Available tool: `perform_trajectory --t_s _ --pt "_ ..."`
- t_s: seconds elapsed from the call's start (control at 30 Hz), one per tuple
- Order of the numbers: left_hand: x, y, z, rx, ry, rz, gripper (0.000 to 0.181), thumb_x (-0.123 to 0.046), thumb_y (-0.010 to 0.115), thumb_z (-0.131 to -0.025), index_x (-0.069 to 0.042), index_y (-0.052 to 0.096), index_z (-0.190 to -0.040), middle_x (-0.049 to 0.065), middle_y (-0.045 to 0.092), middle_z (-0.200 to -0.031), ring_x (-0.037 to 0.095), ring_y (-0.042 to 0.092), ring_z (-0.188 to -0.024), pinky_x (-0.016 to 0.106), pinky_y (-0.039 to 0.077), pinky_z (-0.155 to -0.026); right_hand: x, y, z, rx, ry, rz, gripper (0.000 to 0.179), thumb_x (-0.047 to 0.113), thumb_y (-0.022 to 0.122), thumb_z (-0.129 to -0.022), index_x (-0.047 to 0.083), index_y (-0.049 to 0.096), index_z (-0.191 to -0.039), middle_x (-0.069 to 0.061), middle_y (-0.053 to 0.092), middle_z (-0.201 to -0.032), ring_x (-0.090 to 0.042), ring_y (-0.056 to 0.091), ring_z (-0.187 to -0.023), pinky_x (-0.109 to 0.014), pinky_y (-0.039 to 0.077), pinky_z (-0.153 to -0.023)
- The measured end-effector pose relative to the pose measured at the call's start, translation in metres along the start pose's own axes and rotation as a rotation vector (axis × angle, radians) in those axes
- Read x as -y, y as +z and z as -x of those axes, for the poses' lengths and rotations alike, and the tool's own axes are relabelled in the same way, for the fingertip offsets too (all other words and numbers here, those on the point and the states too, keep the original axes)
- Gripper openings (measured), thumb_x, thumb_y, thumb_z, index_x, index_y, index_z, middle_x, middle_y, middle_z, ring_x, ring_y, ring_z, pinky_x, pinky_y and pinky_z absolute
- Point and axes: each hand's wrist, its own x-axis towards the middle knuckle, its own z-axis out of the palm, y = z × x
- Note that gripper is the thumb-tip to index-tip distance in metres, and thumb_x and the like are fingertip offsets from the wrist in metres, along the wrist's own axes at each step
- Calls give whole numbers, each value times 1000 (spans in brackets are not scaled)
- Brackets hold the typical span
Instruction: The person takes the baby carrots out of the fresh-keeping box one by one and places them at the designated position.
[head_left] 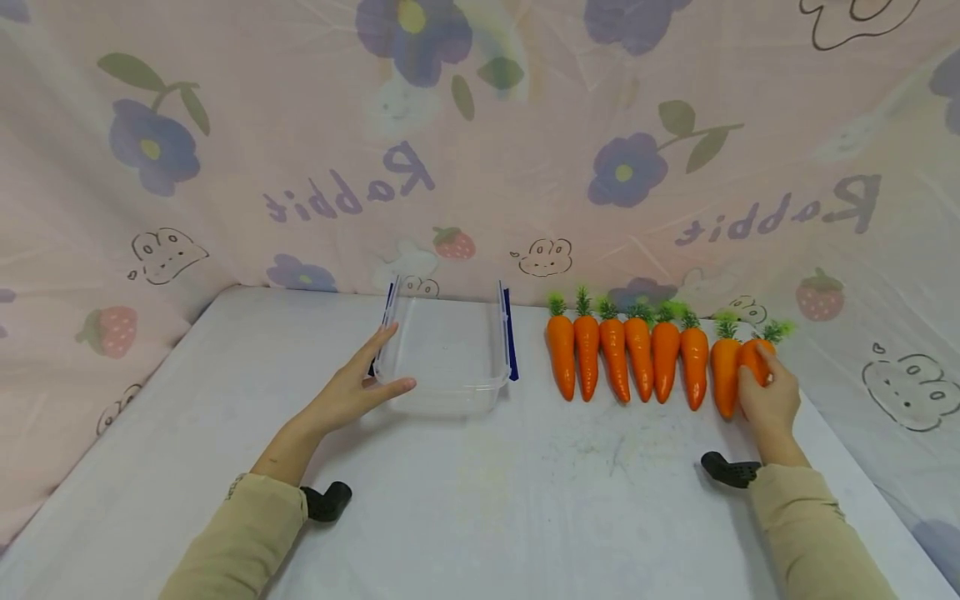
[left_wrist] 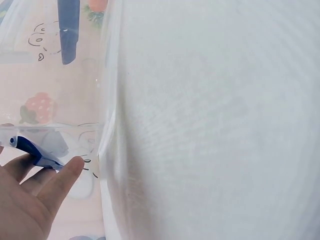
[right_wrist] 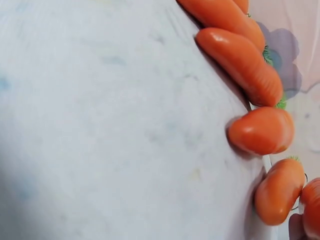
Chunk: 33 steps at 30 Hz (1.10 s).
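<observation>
A clear plastic box (head_left: pixel 450 396) with blue side latches stands on the white table, its open top facing up. My left hand (head_left: pixel 348 392) is at the box's left side, thumb spread towards the front corner; in the left wrist view its fingers touch a blue latch (left_wrist: pixel 30 147). At the right end of a row of orange carrots (head_left: pixel 665 362) with green tops, my right hand (head_left: pixel 772 408) pinches the last carrot (head_left: pixel 752 358) between thumb and fingers. Only part of this carrot and a fingertip show at the edge of the right wrist view.
The white table (head_left: pixel 525 500) runs back to a printed cloth (head_left: pixel 480 167) that hangs behind it and at both sides. Between the box and my right hand, several carrots lie side by side, tips towards me.
</observation>
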Motion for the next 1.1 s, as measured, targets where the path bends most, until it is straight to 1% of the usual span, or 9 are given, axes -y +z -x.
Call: perform_trajectory --t_s 0.1,0.23,0.33,0.43,0.6,0.73,0.8,0.93,1.1 --pt "0 0 0 0 5 -2 89 -49 66 -87 -35 9 -154 6 -2 -163 39 18 -145 52 35 -110 -2 -1 -1 19 30 3 58 20 37 -96 11 25 -152 -21 19 -157 -38 16 -145 -50 17 -119" --pt "1 0 0 1 10 5 89 -47 66 -88 -32 9 -155 7 -2 -163 39 17 -145 53 35 -110 -5 -2 -1 22 36 13 58 19 36 -95 8 26 -151 -23 20 -156 -40 18 -145 -50 17 -119" --pt "1 1 0 -1 5 9 90 -48 67 -87 -33 10 -155 5 -2 -163 38 17 -145 52 35 -110 -8 -2 -3 36 37 29 58 18 35 -96 7 25 -151 -23 18 -157 -41 18 -144 -51 17 -119" --pt "1 0 0 -4 3 6 90 -48 67 -87 -34 10 -155 4 -2 -163 37 17 -146 52 35 -110 -10 -2 -6 68 55 56 59 19 34 -97 6 20 -152 -26 18 -155 -44 19 -143 -52 18 -118" --pt "0 0 1 -7 10 3 90 -48 67 -87 -34 9 -155 6 -1 -163 38 18 -145 53 35 -110 -12 -2 -9 147 100 109 60 21 31 -99 8 11 -154 -32 18 -152 -49 22 -139 -57 23 -114" --pt "0 0 1 -5 8 7 90 -48 67 -87 -34 9 -154 4 -1 -163 37 18 -145 52 35 -110 -12 -4 -11 201 113 137 61 24 28 -100 7 5 -153 -33 13 -153 -50 17 -140 -58 20 -115" --pt "-1 0 1 -4 6 10 90 -48 67 -87 -35 10 -154 4 -1 -163 37 18 -145 52 35 -110 -12 -4 -11 216 108 146 62 25 28 -100 6 4 -153 -33 12 -153 -50 15 -140 -58 18 -115" --pt "-1 0 1 -1 11 5 89 -47 66 -88 -33 9 -155 6 -1 -163 39 18 -145 52 35 -110 -11 -4 -9 224 93 155 63 29 28 -100 5 4 -153 -33 10 -153 -50 13 -141 -59 17 -115" --pt "-2 -1 1 5 16 2 88 -43 66 -89 -33 8 -155 8 -2 -162 40 17 -145 53 35 -110 -7 -3 -8 195 62 172 64 28 31 -99 0 7 -152 -36 11 -152 -51 13 -140 -60 17 -115"
